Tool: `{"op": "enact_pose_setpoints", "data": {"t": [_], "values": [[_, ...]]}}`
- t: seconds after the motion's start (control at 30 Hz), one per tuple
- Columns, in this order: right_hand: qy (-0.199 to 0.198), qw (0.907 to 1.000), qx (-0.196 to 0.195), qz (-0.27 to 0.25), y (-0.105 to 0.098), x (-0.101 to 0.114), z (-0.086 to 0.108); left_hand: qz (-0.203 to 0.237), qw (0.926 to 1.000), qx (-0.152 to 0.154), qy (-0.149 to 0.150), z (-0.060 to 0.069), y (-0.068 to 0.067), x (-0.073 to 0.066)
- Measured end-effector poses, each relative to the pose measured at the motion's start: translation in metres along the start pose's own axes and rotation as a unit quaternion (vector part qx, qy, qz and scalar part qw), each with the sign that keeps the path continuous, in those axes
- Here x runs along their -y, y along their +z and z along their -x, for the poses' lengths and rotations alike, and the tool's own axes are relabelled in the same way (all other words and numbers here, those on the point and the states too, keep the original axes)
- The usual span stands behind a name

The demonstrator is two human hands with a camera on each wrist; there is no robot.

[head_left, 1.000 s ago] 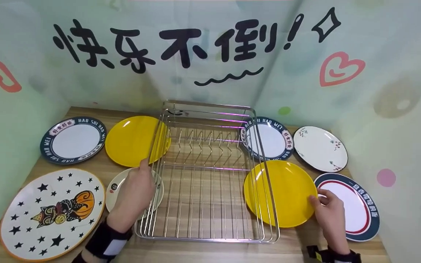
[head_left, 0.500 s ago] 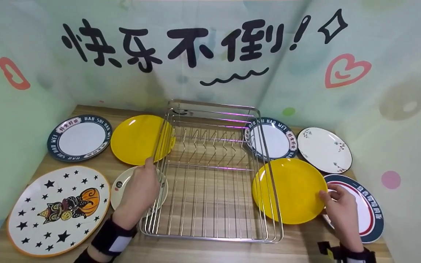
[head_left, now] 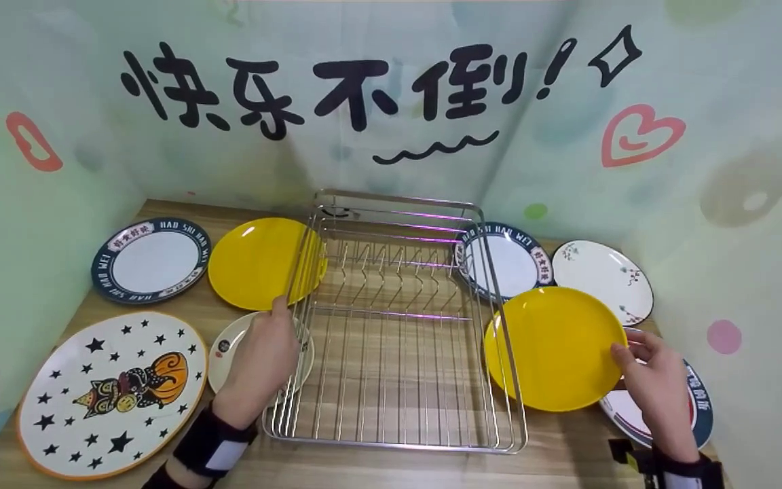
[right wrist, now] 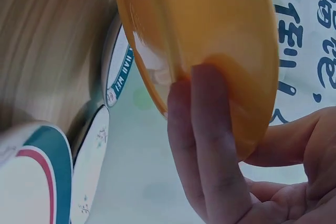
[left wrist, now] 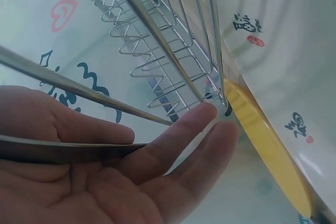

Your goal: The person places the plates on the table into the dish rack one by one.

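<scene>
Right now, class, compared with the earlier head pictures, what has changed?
The right hand, holding a yellow plate, has carried it rightward and slightly farther up the head view. Nothing was let go. The left hand still grips the rack; it and the other plates stayed put.

Between the left fingers [left wrist: 173, 135] and right fingers [right wrist: 215, 129], the rack [head_left: 394, 446] stands on the tabletop [head_left: 364, 472]. Beyond the left fingers lies one plate [head_left: 258, 261], a second plate [head_left: 150, 263] at its left; a third plate [head_left: 223, 367] beneath, a fourth plate [head_left: 113, 394] farther left. The right fingers hold a fifth plate [head_left: 557, 350], with a sixth plate [head_left: 625, 413] below, a seventh plate [head_left: 601, 285] and eighth plate [head_left: 510, 261] beyond.
</scene>
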State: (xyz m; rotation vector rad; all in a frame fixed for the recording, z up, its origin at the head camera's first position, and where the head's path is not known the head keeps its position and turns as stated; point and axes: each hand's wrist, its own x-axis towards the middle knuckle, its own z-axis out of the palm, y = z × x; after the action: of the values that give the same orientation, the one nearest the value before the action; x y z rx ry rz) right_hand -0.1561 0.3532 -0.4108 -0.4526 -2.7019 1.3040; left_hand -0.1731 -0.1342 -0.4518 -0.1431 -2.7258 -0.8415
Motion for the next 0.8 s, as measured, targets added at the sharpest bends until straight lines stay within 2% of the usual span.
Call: {"op": "enact_pose_setpoints", "data": {"t": [0.23, 0.43, 0.7, 0.8], "values": [[-0.012, 0.9999, 0.009, 0.006, -0.015, 0.007, -0.003, 0.002, 0.9996, 0.024, -0.016, 0.000, -0.001, -0.002], [-0.038, 0.9989, -0.006, 0.026, -0.031, 0.018, -0.004, 0.005, 0.9995, 0.027, -0.018, -0.001, -0.001, -0.001], [-0.078, 0.9944, -0.031, 0.065, -0.052, 0.048, -0.008, 0.008, 0.9992, 0.030, -0.025, -0.001, -0.001, 0.000], [-0.081, 0.9928, -0.037, 0.080, -0.059, 0.063, -0.011, 0.006, 0.9992, 0.029, -0.027, -0.001, -0.002, -0.001]]}}
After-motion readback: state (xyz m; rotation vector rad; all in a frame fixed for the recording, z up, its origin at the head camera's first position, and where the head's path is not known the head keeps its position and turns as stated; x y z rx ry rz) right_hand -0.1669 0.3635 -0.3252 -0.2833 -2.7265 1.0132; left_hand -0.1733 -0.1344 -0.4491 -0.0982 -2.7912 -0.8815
